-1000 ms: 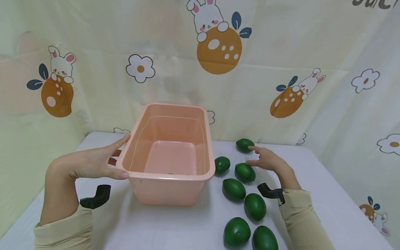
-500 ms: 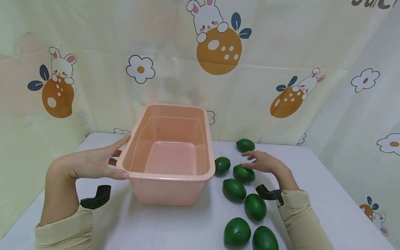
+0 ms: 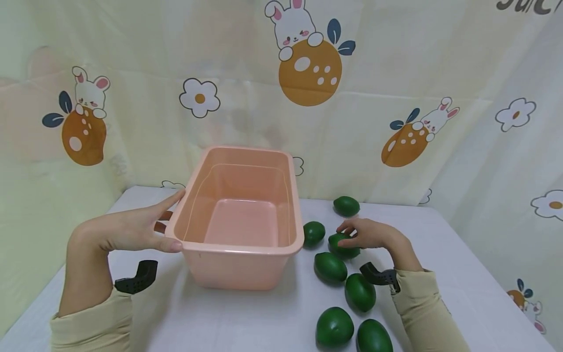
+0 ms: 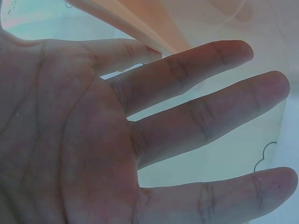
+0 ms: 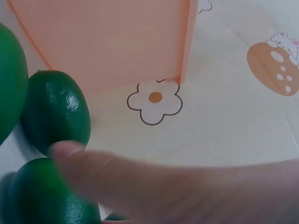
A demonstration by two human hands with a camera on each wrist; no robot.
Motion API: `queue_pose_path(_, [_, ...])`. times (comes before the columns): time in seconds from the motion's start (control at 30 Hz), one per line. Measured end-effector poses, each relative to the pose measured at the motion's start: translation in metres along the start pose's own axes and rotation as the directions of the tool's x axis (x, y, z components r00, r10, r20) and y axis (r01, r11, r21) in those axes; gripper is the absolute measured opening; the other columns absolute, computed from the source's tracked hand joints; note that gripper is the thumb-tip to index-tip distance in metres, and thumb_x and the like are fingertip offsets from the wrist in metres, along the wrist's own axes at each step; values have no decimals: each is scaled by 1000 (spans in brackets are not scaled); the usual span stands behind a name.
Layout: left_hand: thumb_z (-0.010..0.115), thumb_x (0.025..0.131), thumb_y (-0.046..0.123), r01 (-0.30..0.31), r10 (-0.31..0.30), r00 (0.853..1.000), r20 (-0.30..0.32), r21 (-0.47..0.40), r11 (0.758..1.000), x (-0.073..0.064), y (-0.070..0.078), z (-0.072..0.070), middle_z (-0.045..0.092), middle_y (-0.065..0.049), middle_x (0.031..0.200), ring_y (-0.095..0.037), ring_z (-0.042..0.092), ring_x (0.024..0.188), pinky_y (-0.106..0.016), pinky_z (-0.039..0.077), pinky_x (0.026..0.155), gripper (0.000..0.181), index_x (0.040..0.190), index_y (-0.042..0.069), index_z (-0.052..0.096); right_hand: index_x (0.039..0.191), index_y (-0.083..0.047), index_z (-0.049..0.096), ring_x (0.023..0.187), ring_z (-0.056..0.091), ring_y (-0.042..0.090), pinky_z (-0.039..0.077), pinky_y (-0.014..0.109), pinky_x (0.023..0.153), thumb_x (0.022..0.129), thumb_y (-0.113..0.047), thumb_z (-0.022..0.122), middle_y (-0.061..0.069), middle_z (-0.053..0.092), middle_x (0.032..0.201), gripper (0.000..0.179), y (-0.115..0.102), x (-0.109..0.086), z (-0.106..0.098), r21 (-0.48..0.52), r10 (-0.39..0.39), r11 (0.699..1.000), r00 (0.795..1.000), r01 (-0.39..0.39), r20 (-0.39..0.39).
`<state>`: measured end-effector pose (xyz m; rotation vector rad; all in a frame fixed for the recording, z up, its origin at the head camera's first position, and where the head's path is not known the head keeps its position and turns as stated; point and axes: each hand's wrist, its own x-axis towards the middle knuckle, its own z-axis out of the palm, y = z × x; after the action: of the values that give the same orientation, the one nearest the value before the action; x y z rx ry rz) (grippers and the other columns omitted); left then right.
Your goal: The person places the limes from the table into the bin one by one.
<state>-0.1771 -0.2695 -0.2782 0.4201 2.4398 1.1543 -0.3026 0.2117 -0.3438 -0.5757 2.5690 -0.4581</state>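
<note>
A pink plastic tub (image 3: 242,269) stands in the middle of the table, with nothing inside it. My left hand (image 3: 136,227) rests at its left side, the thumb against the near rim corner; in the left wrist view the fingers (image 4: 205,116) are straight and spread. To the right of the tub lie several dark green limes (image 3: 330,268). My right hand (image 3: 369,233) reaches over one lime (image 3: 345,253), thumb on its near side and fingers over its far side. The right wrist view shows the thumb (image 5: 112,177) across this lime (image 5: 46,196); the other fingers are hidden.
A single lime (image 3: 346,206) sits near the table's back edge, and another lime (image 3: 314,233) lies close to the tub's right wall. Two more limes (image 3: 334,326) are near the front. A cream patterned curtain (image 3: 237,112) hangs directly behind the white table (image 3: 246,322).
My right hand has come back from the farthest lime to the nearer one, and its fingers have closed around that lime. The left hand and the tub have stayed in place.
</note>
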Motion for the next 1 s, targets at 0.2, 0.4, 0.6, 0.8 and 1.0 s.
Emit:
queue_pose_path(0.2, [72,82,34,0,0,1000,1,-4,1000,0,0,0,33,-16,148,-34,43,130,-45,47,96,105,152,34,-7,135,-13,50,119,50,33,41,57,97,82,-23,74,18,52,133,60,-6,-1,4,-79,17,997,999,-14,34])
queue_pose_path(0.4, [73,82,34,6,-6,1000,3,-14,1000,-1,-1,0,33,-16,148,-34,43,130,-46,47,96,106,152,34,-7,137,-11,48,120,48,33,40,57,99,79,-15,76,17,51,134,64,-6,4,8,-118,3,993,1000,-1,12])
queue_pose_path(0.6, [72,82,34,2,-2,1000,5,-11,1000,-2,-1,-1,34,-15,148,-33,42,131,-46,45,98,106,152,35,-8,136,-13,49,116,50,31,42,54,96,82,-17,73,17,52,132,59,2,7,8,-86,-1,996,1000,0,-16])
queue_pose_path(0.8, [72,82,34,-5,5,1000,10,-20,1000,0,-1,-1,32,-14,149,-33,41,132,-45,45,99,106,152,34,-8,132,-13,51,109,55,30,47,51,89,81,-24,73,20,57,124,57,8,8,7,-81,-10,997,999,6,-40])
queue_pose_path(1.0, [72,83,34,7,-7,1000,6,-12,1000,0,0,-1,34,-15,148,-32,42,132,-44,44,100,105,152,33,-8,132,-11,50,107,55,31,49,49,86,81,-29,74,22,57,123,59,13,7,2,-80,-20,997,997,13,-80])
